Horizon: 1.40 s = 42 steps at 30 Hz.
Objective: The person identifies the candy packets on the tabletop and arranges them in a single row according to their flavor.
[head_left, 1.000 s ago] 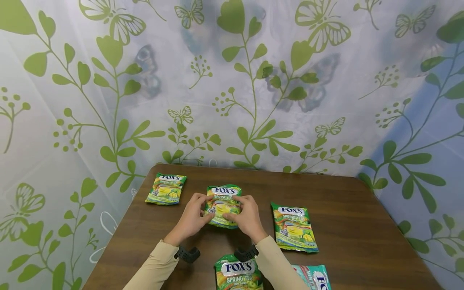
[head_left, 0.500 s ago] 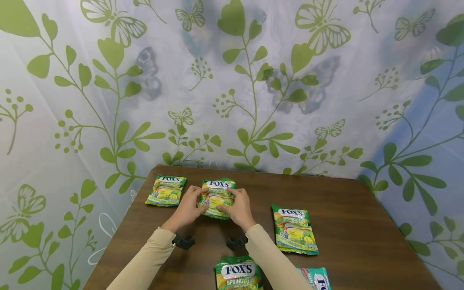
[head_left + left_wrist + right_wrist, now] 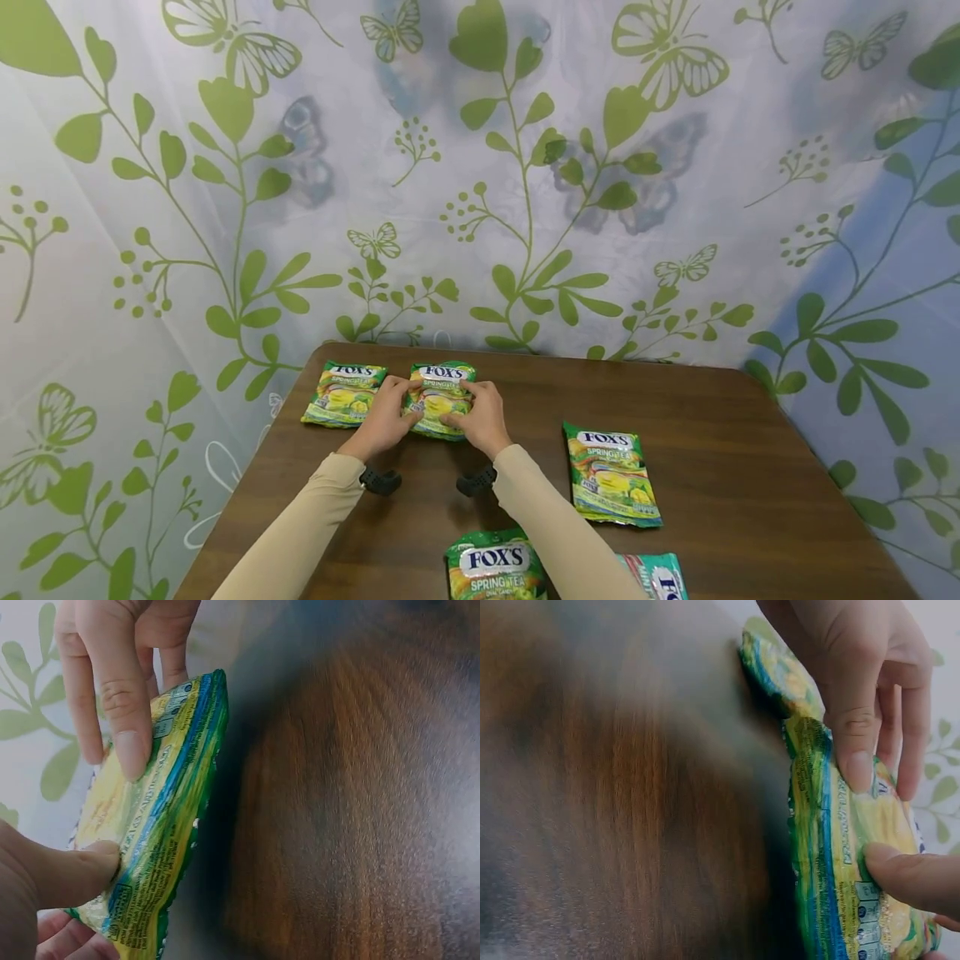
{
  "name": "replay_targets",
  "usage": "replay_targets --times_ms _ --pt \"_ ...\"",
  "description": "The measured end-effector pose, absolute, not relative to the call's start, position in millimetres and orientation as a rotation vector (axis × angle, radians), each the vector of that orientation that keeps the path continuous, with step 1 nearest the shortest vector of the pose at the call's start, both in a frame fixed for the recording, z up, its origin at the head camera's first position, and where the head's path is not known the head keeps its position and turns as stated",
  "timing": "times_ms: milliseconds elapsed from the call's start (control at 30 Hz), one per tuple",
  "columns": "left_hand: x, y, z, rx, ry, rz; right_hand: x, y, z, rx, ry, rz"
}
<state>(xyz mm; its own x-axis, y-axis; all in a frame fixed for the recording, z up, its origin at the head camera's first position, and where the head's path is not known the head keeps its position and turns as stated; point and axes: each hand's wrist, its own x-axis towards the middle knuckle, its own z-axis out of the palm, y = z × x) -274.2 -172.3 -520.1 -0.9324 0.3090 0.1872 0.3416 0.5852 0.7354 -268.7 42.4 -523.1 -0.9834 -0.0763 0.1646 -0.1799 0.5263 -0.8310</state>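
Observation:
A green and yellow Fox's Spring Tea candy bag (image 3: 441,403) is held between both hands near the table's far edge. My left hand (image 3: 384,421) grips its left side, thumb on the front. On the right side my right hand (image 3: 483,419) grips it likewise; the wrist views show both thumbs pressing the printed front, with other fingers around the edges. Just left of it lies a matching candy bag (image 3: 345,393), partly behind the left hand. In the right wrist view that neighbouring bag (image 3: 784,675) shows beyond the held one.
A third Spring Tea bag (image 3: 612,475) lies on the right of the brown wooden table (image 3: 735,467). At the front, another Spring Tea bag (image 3: 497,567) and a teal Fox's bag (image 3: 660,575) are partly cut off or covered by the right sleeve. A leaf-patterned curtain (image 3: 480,183) hangs behind.
Both hands have carried the held candy bag left and farther back, close to the bag at the far left. The other bags stay where they were.

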Motion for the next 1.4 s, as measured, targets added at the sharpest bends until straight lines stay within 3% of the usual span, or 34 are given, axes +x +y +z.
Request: replay_targets --times_ms 1400 --pt "-288 -169 -544 -0.374 -2.8 -1.284 -290 28 -540 0.174 -2.783 1.354"
